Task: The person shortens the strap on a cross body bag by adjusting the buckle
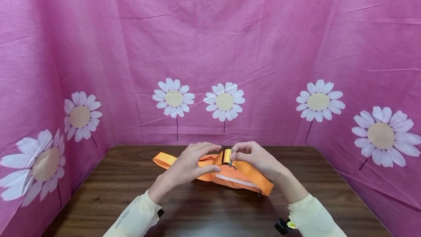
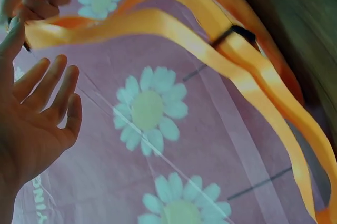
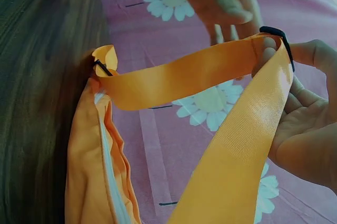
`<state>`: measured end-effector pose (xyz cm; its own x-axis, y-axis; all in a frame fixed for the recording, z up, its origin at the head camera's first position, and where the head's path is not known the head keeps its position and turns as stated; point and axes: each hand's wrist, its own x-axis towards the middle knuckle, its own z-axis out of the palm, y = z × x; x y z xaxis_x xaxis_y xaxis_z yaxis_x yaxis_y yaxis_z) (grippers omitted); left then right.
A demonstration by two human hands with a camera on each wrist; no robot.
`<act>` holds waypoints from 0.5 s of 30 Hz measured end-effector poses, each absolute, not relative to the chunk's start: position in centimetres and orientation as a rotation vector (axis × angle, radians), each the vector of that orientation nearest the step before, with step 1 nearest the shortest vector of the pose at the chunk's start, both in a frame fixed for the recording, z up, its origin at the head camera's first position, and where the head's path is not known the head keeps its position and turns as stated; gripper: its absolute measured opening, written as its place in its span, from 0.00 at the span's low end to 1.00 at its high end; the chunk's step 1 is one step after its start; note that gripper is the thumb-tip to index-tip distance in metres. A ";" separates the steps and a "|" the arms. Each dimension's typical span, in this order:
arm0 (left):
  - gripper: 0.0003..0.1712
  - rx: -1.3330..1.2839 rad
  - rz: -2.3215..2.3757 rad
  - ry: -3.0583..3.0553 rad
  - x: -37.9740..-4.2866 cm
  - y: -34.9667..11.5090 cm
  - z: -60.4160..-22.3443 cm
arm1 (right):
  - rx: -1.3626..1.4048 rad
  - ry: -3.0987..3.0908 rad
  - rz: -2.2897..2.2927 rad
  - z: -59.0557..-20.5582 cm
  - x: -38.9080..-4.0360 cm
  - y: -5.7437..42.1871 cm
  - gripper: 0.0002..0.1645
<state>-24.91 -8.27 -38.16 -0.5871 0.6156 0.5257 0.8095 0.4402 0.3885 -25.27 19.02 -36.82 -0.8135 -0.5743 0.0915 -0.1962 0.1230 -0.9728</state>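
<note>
An orange waist bag [image 1: 230, 172] with a white zipper lies on the table. Its orange strap [image 1: 251, 174] is partly raised in a loop. My right hand [image 1: 258, 157] pinches a black strap buckle [image 1: 227, 156] at the top of that loop; in the right wrist view, the fingers [image 3: 267, 50] lie inside the strap beside the buckle. My left hand [image 1: 192, 162] hovers just left of the buckle, thumb and fingers apart. The left wrist view has the left hand [image 2: 39, 118] with loosely spread fingers. A second black slider [image 3: 102, 67] sits on the strap close to the bag.
The dark wooden table [image 1: 115, 185] runs back to a pink cloth [image 1: 210, 46] printed with white daisies, which also hangs at both sides. A strap end loop [image 1: 163, 159] stretches left of the bag. Black wrist devices [image 1: 281, 226] show at the sleeves.
</note>
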 end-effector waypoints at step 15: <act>0.30 -1.295 -1.030 -2.267 -24.2 -7.2 -38.1 | -0.845 2.104 -1.619 -37.3 -25.4 18.7 0.13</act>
<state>-24.21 -7.18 -38.13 -0.5305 0.6043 0.5945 0.8453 0.3239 0.4250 -25.43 18.66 -37.28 -0.7592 -0.6461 0.0789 -0.2419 0.1674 -0.9558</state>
